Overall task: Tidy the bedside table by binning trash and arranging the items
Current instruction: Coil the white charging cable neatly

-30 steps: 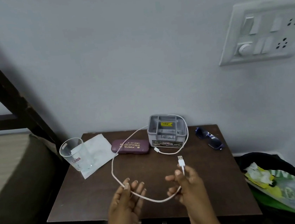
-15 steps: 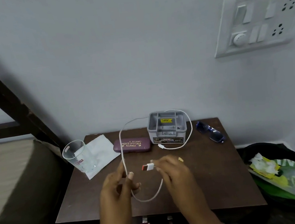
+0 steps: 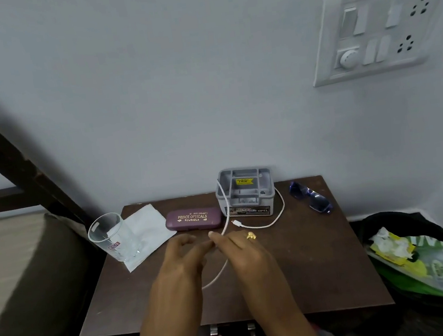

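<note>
both hands meet over the middle of the bedside table (image 3: 322,261). left hand (image 3: 181,263) has its fingers curled, and right hand (image 3: 244,253), with a gold ring (image 3: 251,235), has its fingers drawn to a point. the fingertips touch, and each seems to pinch the white cable (image 3: 275,217) there, though the left grip is blurred. a slack loop hangs below, between the wrists.

from the pinch the cable climbs over the left front corner of the grey organizer (image 3: 270,198), passes behind it and comes round its right side. its small plug lies on the wood just in front.

judgement: coiling has barely started, since most of the cable lies strung out.

looks done: the bin (image 3: 380,218) right of the table holds wrappers (image 3: 392,247) and a green packet (image 3: 433,265).

left to do:
- coil and stow the cable.
- put the sunglasses (image 3: 312,197) away; they lie loose at the back right, apart from the shut spectacle case (image 3: 193,219).
- deal with the glass (image 3: 111,238), which stands on a white paper (image 3: 147,228) at back left. cannot tell if the paper is trash.
</note>
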Demonstrator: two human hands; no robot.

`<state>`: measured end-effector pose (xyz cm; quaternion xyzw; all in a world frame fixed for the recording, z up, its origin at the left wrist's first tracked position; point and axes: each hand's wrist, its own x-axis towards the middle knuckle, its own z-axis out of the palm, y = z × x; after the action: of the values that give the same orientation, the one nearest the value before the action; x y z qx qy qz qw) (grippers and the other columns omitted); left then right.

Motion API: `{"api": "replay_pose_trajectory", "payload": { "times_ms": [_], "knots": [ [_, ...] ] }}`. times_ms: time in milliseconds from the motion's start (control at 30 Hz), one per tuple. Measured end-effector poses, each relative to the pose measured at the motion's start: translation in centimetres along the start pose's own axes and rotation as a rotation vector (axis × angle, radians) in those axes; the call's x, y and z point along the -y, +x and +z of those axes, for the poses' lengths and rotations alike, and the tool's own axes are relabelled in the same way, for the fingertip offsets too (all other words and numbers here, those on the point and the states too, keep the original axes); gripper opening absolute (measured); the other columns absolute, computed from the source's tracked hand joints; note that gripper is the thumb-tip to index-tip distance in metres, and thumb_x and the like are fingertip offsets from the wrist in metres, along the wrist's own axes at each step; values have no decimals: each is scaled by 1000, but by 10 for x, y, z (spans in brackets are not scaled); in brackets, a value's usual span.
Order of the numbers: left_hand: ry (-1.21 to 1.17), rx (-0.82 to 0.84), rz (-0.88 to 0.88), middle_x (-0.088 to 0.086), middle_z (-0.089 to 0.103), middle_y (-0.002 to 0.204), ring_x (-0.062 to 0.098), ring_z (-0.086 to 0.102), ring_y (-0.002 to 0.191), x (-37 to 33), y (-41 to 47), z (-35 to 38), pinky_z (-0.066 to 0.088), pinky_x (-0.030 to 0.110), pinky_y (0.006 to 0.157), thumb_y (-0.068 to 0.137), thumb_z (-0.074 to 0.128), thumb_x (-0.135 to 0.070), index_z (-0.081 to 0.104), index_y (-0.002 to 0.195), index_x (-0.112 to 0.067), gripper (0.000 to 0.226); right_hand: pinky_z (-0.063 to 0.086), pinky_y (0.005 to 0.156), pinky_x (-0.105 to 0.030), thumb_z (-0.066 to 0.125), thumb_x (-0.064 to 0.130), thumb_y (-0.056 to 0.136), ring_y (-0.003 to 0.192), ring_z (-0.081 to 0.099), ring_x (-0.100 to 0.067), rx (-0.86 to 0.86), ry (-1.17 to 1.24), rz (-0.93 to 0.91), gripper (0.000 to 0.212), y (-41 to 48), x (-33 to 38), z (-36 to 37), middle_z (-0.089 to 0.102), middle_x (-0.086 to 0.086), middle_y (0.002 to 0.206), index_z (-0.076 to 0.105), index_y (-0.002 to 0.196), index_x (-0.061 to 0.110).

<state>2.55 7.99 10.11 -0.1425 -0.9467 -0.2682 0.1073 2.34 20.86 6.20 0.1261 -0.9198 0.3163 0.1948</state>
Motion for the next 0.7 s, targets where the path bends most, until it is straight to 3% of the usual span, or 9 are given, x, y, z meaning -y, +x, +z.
{"api": "replay_pose_trajectory", "payload": {
  "times_ms": [133, 200, 300, 367, 433, 533, 633, 700],
  "knots": [
    [-73, -19, -6, -21, 60, 89, -15, 54, 85, 5, 8, -8, 41, 10, 62, 84, 62, -15, 62, 102, -45, 35, 47, 85, -17, 48, 12, 85, 100, 56, -3, -58, 120, 86, 41, 3, -1, 4, 60, 9, 108, 56, 123, 24],
    [-190, -47, -49, -24, 65, 90, -7, 60, 83, 9, 14, -12, 48, 15, 66, 82, 67, -15, 63, 91, -43, 30, 43, 81, -10, 52, 9, 89, 93, 55, 4, -73, 283, 189, 29, 7, -1, 4, 58, 17, 97, 62, 113, 22],
    [-331, -81, -120, -24, 68, 87, -5, 64, 76, 13, 26, -14, 46, 7, 66, 72, 76, -10, 67, 79, -35, 27, 45, 71, -17, 57, 21, 89, 85, 56, -5, -82, 383, 282, 3, 13, 1, 2, 56, 15, 89, 59, 87, 18],
    [-414, -78, -140, -20, 71, 82, -6, 65, 73, 13, 34, -15, 43, 3, 64, 70, 77, -9, 71, 78, -22, 16, 45, 81, -20, 54, 24, 89, 101, 51, -8, -124, 213, 230, 8, 14, -3, 4, 57, 11, 103, 61, 90, 21],
    [-490, -45, -151, -16, 72, 81, -5, 67, 73, 11, 41, -15, 44, 3, 64, 71, 76, -9, 71, 78, -16, 11, 41, 91, -21, 45, 32, 90, 109, 49, -5, -118, 110, 157, 21, 14, -8, 5, 63, 9, 102, 64, 93, 25],
    [-519, -43, -139, -9, 73, 85, -1, 67, 83, 6, 49, -12, 47, 8, 72, 76, 74, -13, 70, 85, -22, 14, 46, 78, -22, 49, 27, 93, 89, 57, -5, -137, 328, 248, 16, 15, -6, 2, 65, 10, 91, 66, 95, 27],
    [-634, -249, -267, -11, 67, 99, 0, 61, 94, -1, 46, -7, 46, 18, 81, 83, 67, -23, 65, 98, -25, 15, 46, 70, -14, 57, 22, 91, 83, 61, 0, -280, 515, 400, 14, 18, -1, -6, 69, 10, 87, 70, 94, 27],
    [-909, -407, -528, -11, 62, 80, 5, 57, 75, -6, 34, 1, 44, 19, 69, 89, 58, -27, 58, 88, -23, 5, 48, 70, -13, 59, 23, 90, 79, 64, -1, -358, 633, 526, 16, 20, 0, -12, 71, 9, 80, 69, 84, 33]
  ]
}}
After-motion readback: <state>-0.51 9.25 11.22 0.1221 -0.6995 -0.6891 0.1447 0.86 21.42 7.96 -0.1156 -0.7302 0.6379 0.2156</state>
